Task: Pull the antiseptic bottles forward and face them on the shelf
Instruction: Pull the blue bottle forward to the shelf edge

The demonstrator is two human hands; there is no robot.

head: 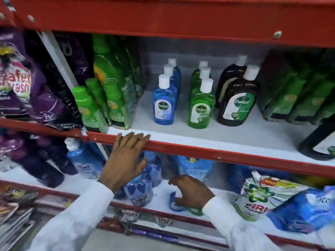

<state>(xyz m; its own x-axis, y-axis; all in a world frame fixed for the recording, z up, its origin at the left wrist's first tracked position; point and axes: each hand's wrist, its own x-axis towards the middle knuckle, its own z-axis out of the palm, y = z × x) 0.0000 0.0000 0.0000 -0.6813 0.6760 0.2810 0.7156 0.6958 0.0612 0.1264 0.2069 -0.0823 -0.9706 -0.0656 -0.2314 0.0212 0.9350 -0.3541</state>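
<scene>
The left hand (126, 156), fingers spread and holding nothing, rests on the shelf's red front edge (199, 153), nearer the 3 upright rows set back from it: blue bottles (164, 104), green bottles (200, 107), brown bottles (235, 104). The right hand (192, 192), loosely curled and seemingly empty, hangs lower by the shelf below; rear bottles are mostly hidden.

You can read "Dettol" on the blue bottle (164, 105), on the green bottle (200, 109) and on the brown bottle (237, 105) standing on your shelf (226, 134). The purple pouch (20, 84) at far left shows broken letters, "afe" and "ash", with "75" lower down. Below, a blue refill pouch (85, 163) reads "Surf", and the white pouch (257, 198) reads "Ariel". The edge strips are too blurred to read.
</scene>
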